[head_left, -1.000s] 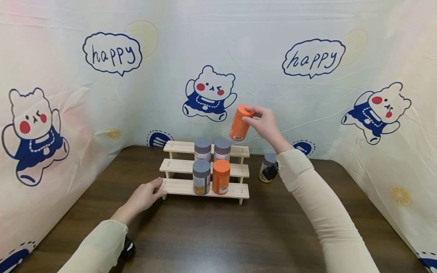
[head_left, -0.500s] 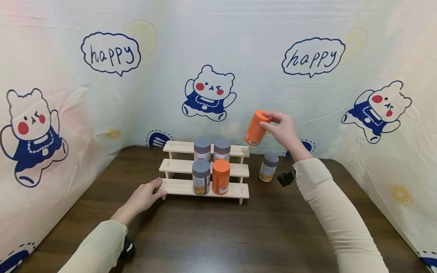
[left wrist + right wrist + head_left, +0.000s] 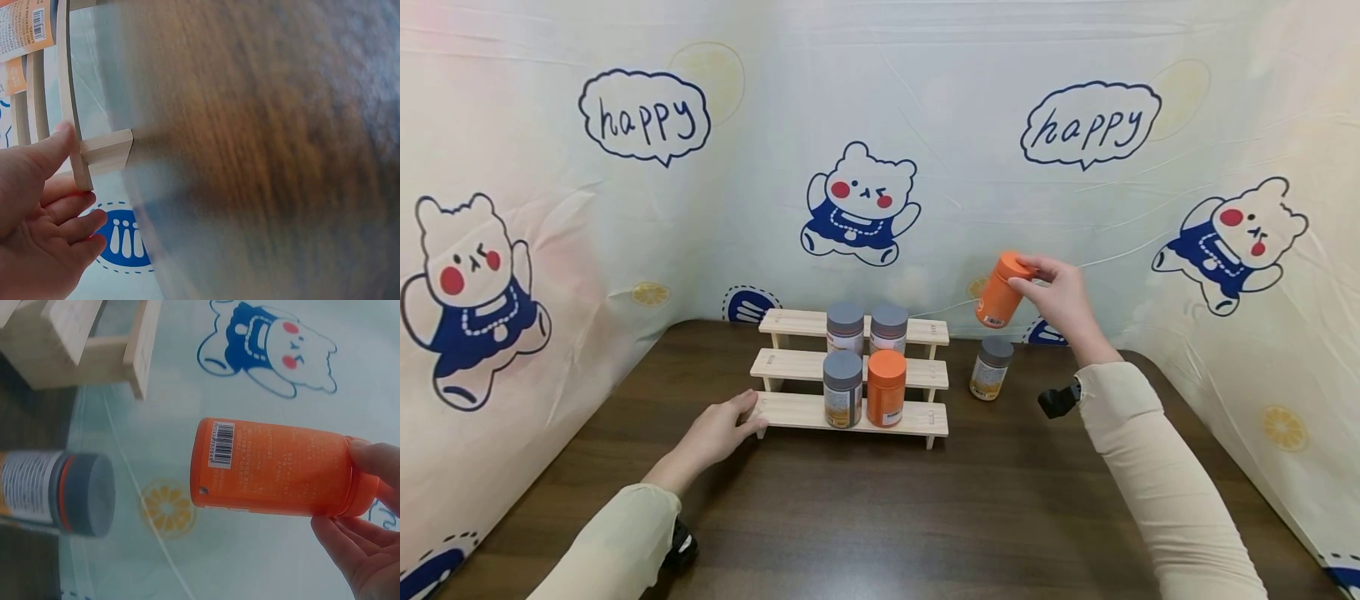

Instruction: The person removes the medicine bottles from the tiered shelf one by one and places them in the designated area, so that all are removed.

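Note:
My right hand (image 3: 1058,293) pinches an orange bottle (image 3: 1002,292) by its lid end, holding it tilted in the air above the back right of the table. Just below it a grey-lidded bottle (image 3: 992,369) stands on the table; the right wrist view shows the same orange bottle (image 3: 272,467) with a barcode on its side. At the left end of a three-step wooden rack (image 3: 790,410), my left hand (image 3: 718,429) grips the lowest shelf. In the left wrist view the thumb and forefinger pinch the shelf's end (image 3: 80,169).
On the lowest shelf stand a grey-lidded bottle (image 3: 842,390) and an orange bottle (image 3: 886,390). Behind them, two more grey-lidded bottles (image 3: 846,327) stand higher on the rack. A printed cloth (image 3: 955,125) hangs around the brown table (image 3: 850,517).
My right hand has carried the orange bottle rightward and slightly down, from beside the rack's top to over the lone grey-lidded bottle. My left hand stays on the rack.

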